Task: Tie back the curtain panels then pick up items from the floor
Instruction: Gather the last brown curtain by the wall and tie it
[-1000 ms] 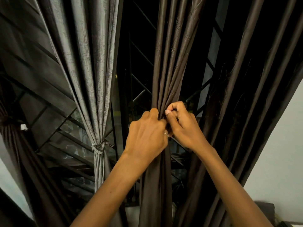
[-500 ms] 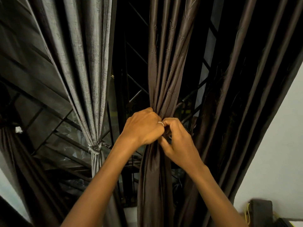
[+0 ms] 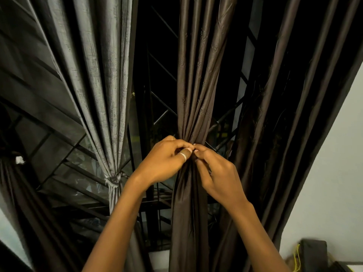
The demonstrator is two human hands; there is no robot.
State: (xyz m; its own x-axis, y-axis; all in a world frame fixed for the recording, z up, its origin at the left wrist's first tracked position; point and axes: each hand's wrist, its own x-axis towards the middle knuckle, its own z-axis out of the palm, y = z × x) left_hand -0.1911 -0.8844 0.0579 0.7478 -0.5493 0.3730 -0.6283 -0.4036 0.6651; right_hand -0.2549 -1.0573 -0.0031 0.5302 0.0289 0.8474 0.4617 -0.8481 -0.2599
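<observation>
A dark brown curtain panel (image 3: pixel 198 85) hangs in front of me, gathered into a narrow bunch at its waist. My left hand (image 3: pixel 167 160), with a silver ring on one finger, curls round the gathered fabric from the left. My right hand (image 3: pixel 218 173) pinches the same bunch from the right, fingertips meeting those of the left hand. Whatever tie sits between the fingers is hidden. A grey curtain panel (image 3: pixel 102 75) to the left is bound at its waist with a knot (image 3: pixel 115 178).
A black metal window grille (image 3: pixel 157 107) stands behind the curtains. Another brown panel (image 3: pixel 290 114) hangs at the right beside a white wall (image 3: pixel 334 173). A further dark panel (image 3: pixel 21 193) hangs at far left. A dark object with a yellow cord (image 3: pixel 312 252) sits at bottom right.
Both hands have slid down the brown panel and closed together at its waist. The view has tilted slightly.
</observation>
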